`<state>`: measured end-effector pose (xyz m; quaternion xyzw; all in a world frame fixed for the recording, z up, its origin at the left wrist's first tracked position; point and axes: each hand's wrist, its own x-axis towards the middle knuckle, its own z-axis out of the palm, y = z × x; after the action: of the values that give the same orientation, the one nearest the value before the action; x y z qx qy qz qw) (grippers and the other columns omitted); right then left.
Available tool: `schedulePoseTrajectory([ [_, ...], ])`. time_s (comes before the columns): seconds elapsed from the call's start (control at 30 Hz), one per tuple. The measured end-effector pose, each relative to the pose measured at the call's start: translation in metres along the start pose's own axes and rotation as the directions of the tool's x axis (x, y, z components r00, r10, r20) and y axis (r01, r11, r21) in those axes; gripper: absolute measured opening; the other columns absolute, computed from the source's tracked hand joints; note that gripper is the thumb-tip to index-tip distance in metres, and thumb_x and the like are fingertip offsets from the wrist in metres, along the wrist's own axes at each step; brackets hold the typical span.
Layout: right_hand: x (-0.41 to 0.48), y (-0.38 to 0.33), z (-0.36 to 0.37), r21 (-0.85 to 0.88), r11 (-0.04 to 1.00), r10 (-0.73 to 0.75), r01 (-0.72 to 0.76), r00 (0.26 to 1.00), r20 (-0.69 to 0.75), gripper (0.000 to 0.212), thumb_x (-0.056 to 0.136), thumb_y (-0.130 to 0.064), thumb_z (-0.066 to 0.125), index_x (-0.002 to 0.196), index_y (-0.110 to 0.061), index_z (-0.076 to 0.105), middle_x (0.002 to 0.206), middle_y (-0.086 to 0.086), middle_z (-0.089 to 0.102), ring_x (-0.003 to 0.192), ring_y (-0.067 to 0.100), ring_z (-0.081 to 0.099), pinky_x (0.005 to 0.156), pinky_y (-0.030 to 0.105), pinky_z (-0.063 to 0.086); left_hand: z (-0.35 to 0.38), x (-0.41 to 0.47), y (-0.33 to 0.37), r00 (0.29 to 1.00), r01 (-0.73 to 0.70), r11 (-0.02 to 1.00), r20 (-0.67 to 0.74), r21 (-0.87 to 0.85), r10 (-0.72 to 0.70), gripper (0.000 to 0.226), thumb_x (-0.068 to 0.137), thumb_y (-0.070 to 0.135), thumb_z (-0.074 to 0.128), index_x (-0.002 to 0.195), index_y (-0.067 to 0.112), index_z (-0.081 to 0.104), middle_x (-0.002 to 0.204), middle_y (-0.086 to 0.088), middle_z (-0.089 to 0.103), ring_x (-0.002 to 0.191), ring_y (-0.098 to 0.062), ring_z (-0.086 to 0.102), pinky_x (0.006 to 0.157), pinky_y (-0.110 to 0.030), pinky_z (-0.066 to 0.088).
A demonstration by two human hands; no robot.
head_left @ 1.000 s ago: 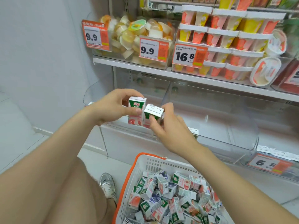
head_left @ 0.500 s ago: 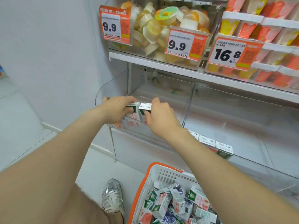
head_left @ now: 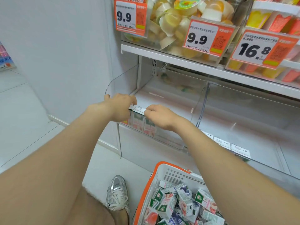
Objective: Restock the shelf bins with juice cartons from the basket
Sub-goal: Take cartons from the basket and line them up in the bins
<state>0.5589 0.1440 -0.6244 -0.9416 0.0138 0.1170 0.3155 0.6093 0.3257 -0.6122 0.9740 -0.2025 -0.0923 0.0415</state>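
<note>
Two small green, white and pink juice cartons (head_left: 140, 123) stand side by side at the front left of a clear shelf bin (head_left: 172, 140), seen through its front wall. My left hand (head_left: 119, 108) curls over the left carton from above. My right hand (head_left: 160, 117) pinches the top of the right carton. Below, a white basket with an orange rim (head_left: 164, 168) sits on the floor, holding several more loose cartons (head_left: 181, 203).
The neighbouring clear bin (head_left: 259, 127) to the right has cartons along its front (head_left: 238, 149). The shelf above carries jelly cups (head_left: 178, 21) and orange price tags (head_left: 204, 38). A white wall is on the left. My silver shoe (head_left: 117, 194) stands beside the basket.
Both hands carried the two cartons forward and down from above the basket into the left bin. The view has moved closer to the shelf.
</note>
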Motion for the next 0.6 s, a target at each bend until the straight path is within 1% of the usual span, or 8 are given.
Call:
schedulePoseTrajectory([
  [0.07, 0.002, -0.005, 0.001, -0.016, 1.000, -0.005, 0.005, 0.999, 0.048, 0.026, 0.081, -0.037, 0.058, 0.103, -0.026, 0.068, 0.097, 0.001, 0.072, 0.085, 0.021, 0.063, 0.069, 0.032, 0.047, 0.000, -0.003, -0.002, 1.000, 0.003, 1.000, -0.003, 0.026, -0.003, 0.065, 0.094, 0.008, 0.053, 0.150, 0.037, 0.040, 0.145, 0.000, 0.047, 0.140, -0.027, 0.034, 0.112, -0.054, 0.026],
  [0.17, 0.005, -0.011, -0.001, -0.079, 0.997, 0.011, -0.003, 0.995, 0.103, 0.044, 0.070, -0.039, 0.065, 0.113, -0.028, 0.066, 0.102, -0.003, 0.072, 0.094, 0.021, 0.066, 0.072, 0.033, 0.049, -0.001, -0.007, -0.007, 1.000, 0.016, 1.000, -0.014, 0.004, -0.016, 0.071, 0.095, 0.007, 0.055, 0.156, 0.037, 0.034, 0.151, -0.004, 0.040, 0.144, -0.031, 0.029, 0.112, -0.053, 0.026],
  [0.27, 0.009, -0.011, 0.000, -0.171, 0.985, 0.036, -0.015, 0.992, 0.118, 0.038, 0.077, -0.034, 0.069, 0.112, -0.022, 0.060, 0.100, -0.001, 0.070, 0.090, 0.021, 0.067, 0.073, 0.034, 0.055, 0.000, -0.010, -0.004, 0.997, 0.003, 0.999, -0.077, -0.037, -0.006, 0.063, 0.095, 0.009, 0.057, 0.151, 0.034, 0.040, 0.144, -0.006, 0.040, 0.133, -0.033, 0.035, 0.103, -0.046, 0.031],
  [0.37, 0.006, -0.005, 0.000, -0.219, 0.974, 0.074, -0.052, 0.993, 0.092, 0.064, 0.074, -0.044, 0.067, 0.129, -0.015, 0.052, 0.119, 0.004, 0.065, 0.099, 0.025, 0.068, 0.087, 0.043, 0.060, -0.001, -0.015, 0.008, 0.991, -0.027, 0.999, -0.132, -0.027, 0.023, 0.052, 0.091, 0.007, 0.058, 0.137, 0.031, 0.048, 0.131, -0.006, 0.041, 0.121, -0.032, 0.036, 0.093, -0.040, 0.031],
  [0.4, 0.003, -0.002, 0.000, -0.242, 0.969, 0.067, -0.049, 0.995, 0.067, 0.072, 0.074, -0.047, 0.068, 0.136, -0.014, 0.051, 0.128, 0.006, 0.062, 0.110, 0.028, 0.065, 0.094, 0.046, 0.057, -0.004, -0.018, 0.014, 0.988, -0.047, 0.998, -0.149, -0.029, 0.042, 0.046, 0.090, 0.007, 0.058, 0.130, 0.029, 0.050, 0.125, -0.004, 0.042, 0.119, -0.032, 0.038, 0.091, -0.039, 0.032],
  [0.47, -0.010, 0.003, 0.000, -0.288, 0.958, -0.005, -0.005, 0.999, -0.035, 0.071, 0.079, -0.043, 0.069, 0.139, -0.009, 0.051, 0.133, 0.010, 0.061, 0.126, 0.032, 0.056, 0.101, 0.048, 0.053, -0.010, -0.030, 0.026, 0.987, -0.090, 0.994, -0.139, -0.058, 0.081, 0.029, 0.091, 0.009, 0.059, 0.114, 0.025, 0.056, 0.108, 0.003, 0.048, 0.116, -0.028, 0.045, 0.089, -0.038, 0.039],
  [0.53, -0.034, 0.010, 0.001, -0.340, 0.936, -0.171, 0.094, 0.964, -0.203, 0.057, 0.085, -0.032, 0.064, 0.136, -0.009, 0.057, 0.129, 0.012, 0.065, 0.124, 0.035, 0.057, 0.097, 0.048, 0.054, -0.015, -0.049, 0.042, 0.994, -0.106, 0.991, -0.044, -0.079, 0.103, 0.012, 0.093, 0.013, 0.059, 0.103, 0.020, 0.062, 0.099, 0.006, 0.058, 0.109, -0.025, 0.058, 0.080, -0.034, 0.046],
  [0.6, -0.070, 0.020, 0.003, -0.418, 0.884, -0.369, 0.208, 0.860, -0.351, 0.040, 0.089, -0.022, 0.055, 0.125, -0.010, 0.066, 0.116, 0.011, 0.070, 0.111, 0.034, 0.062, 0.088, 0.046, 0.055, -0.014, -0.072, 0.063, 0.988, -0.107, 0.993, 0.106, -0.047, 0.111, 0.009, 0.094, 0.022, 0.063, 0.103, 0.020, 0.067, 0.104, 0.000, 0.066, 0.101, -0.025, 0.063, 0.074, -0.031, 0.047],
])
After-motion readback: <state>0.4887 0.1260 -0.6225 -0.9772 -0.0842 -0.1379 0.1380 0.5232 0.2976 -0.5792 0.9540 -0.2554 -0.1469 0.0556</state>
